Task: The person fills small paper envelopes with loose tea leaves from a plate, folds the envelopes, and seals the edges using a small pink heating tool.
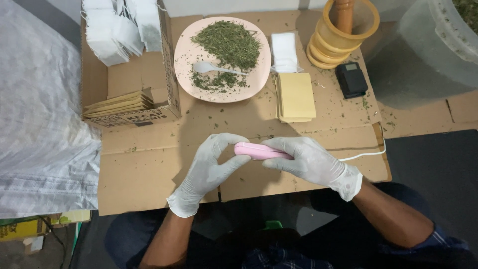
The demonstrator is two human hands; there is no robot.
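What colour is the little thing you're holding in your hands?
Pink. The device shows best in the head view, held between both gloved hands.

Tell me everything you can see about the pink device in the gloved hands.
The pink device is a small, slim, glossy bar with rounded ends, plastic by its look. It lies roughly level above the flattened cardboard. The right hand grips its right end; the left hand meets its left end with thumb and fingers. A white cord trails off to the right.
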